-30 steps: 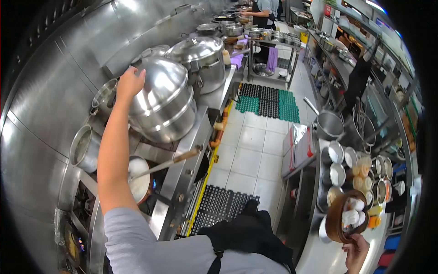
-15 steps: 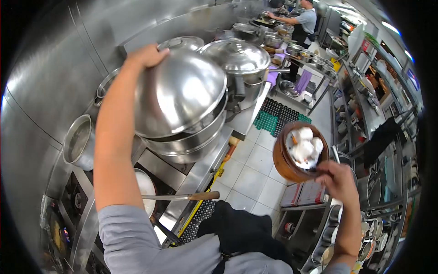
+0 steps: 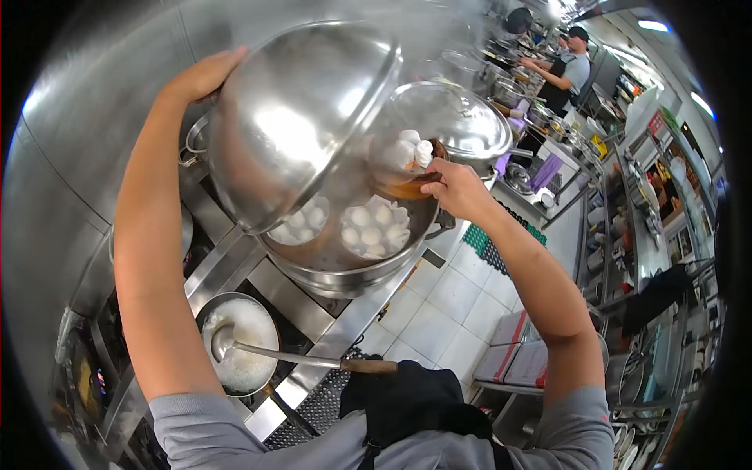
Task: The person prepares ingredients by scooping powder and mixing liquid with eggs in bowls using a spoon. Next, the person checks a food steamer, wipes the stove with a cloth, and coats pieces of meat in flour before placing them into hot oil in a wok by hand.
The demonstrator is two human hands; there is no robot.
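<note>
My left hand [image 3: 207,76] grips the top of a large domed steel lid [image 3: 294,125], which is tilted up off the steamer pot [image 3: 337,278]. Inside the pot sit round white items [image 3: 374,227] in pale wrappers, with steam rising around them. My right hand [image 3: 458,188] holds the rim of a brown round basket [image 3: 403,186] over the back right of the pot's opening. White bun-like pieces [image 3: 411,149] lie in the basket. Steam blurs its far side.
A pan of frothy white liquid [image 3: 254,364] with a ladle [image 3: 313,358] stands at the front left. Behind the steamer is another lidded pot [image 3: 453,121]. A person [image 3: 568,72] stands farther back. Shelves [image 3: 642,227] line the right.
The domed lid has been raised and tilted, exposing the pot's contents. The basket in my right hand has moved left from the right-hand counter to the steamer. The view has also turned.
</note>
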